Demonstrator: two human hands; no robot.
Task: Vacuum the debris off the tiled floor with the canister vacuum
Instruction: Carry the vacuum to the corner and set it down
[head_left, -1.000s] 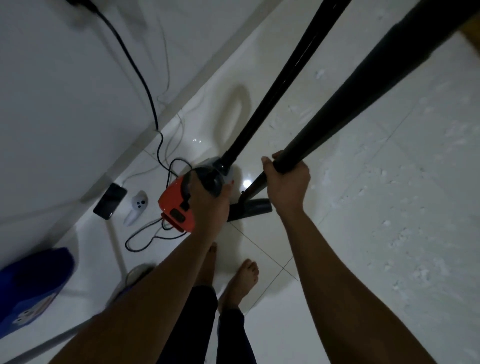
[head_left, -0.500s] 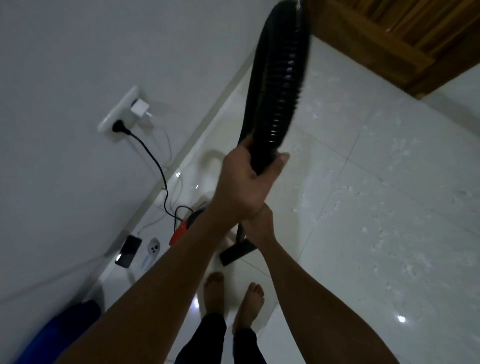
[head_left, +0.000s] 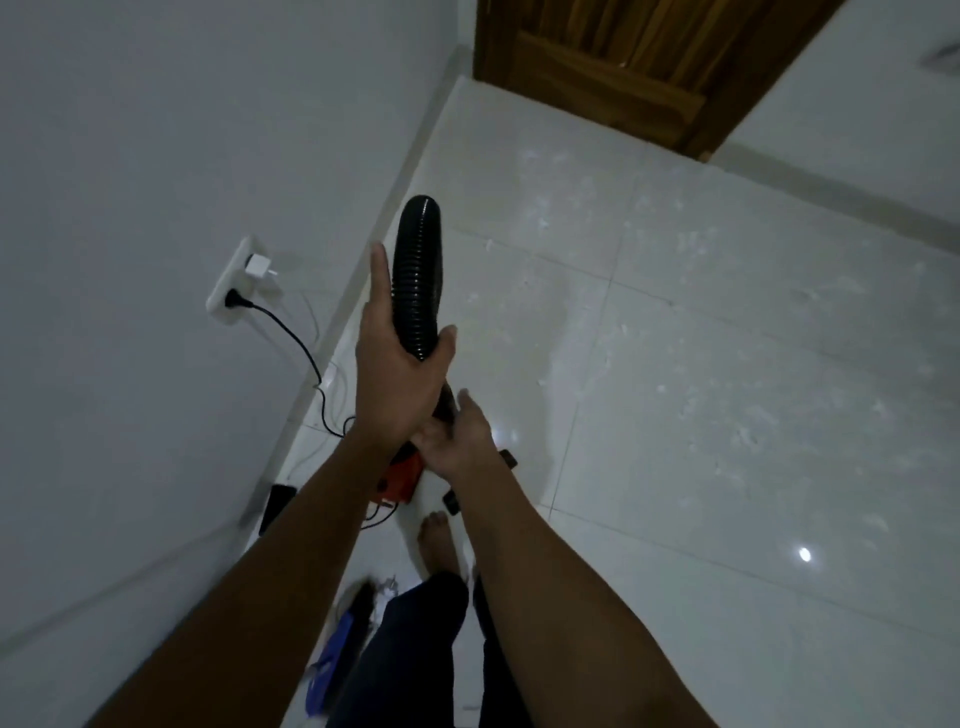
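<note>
Head view: judged setup step. Left grip (head_left: 400, 374) clasps raised ribbed hose (head_left: 418, 275); right grip (head_left: 457, 441) clasps its lower end. Canister vacuum (head_left: 400, 480) below them, 6 o'clock; debris (head_left: 675, 332) on tiled floor (head_left: 727, 519), 2 o'clock. Next: bring suction end down there.

The picture is dim, bluish-grey and grainy, with soft detail. The glossy tiled floor (head_left: 727, 395) shows one small bright glint well right of the bare foot (head_left: 436, 540) and a fainter sheen above it. A blue object (head_left: 332, 654) below-left of the foot is blur-smeared.
</note>
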